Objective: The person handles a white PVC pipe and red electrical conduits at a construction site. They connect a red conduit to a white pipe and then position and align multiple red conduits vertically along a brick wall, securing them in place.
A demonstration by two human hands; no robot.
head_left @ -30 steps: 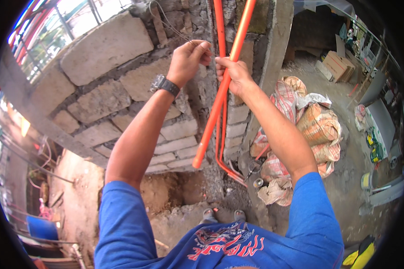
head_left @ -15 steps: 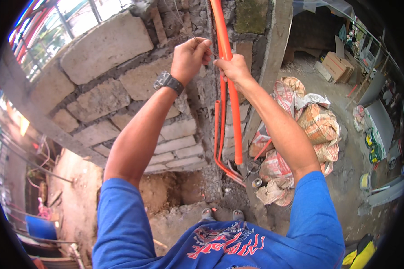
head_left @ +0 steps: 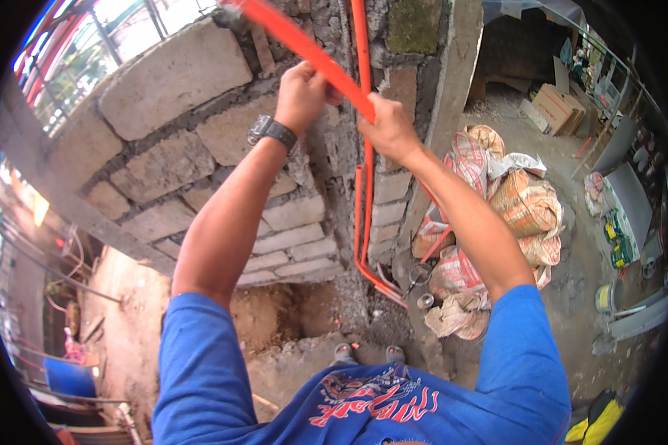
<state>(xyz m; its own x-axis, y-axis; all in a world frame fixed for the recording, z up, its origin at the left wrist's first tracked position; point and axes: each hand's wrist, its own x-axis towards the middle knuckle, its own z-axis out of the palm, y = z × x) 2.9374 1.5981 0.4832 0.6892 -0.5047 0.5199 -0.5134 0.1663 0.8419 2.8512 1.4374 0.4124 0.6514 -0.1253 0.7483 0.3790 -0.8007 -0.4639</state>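
One loose orange pipe [head_left: 315, 55] slants across the front of the block wall [head_left: 178, 78], running far and left from the right hand [head_left: 390, 127], whose fingers are clenched around it. Left hand [head_left: 302, 96] sits close against the pipe, fingertips partly hidden; grip cannot be determined. Judged light, smooth and fairly stiff, with some flex. Mid-length hold advisable; gripped near one end, the far length would likely swing.
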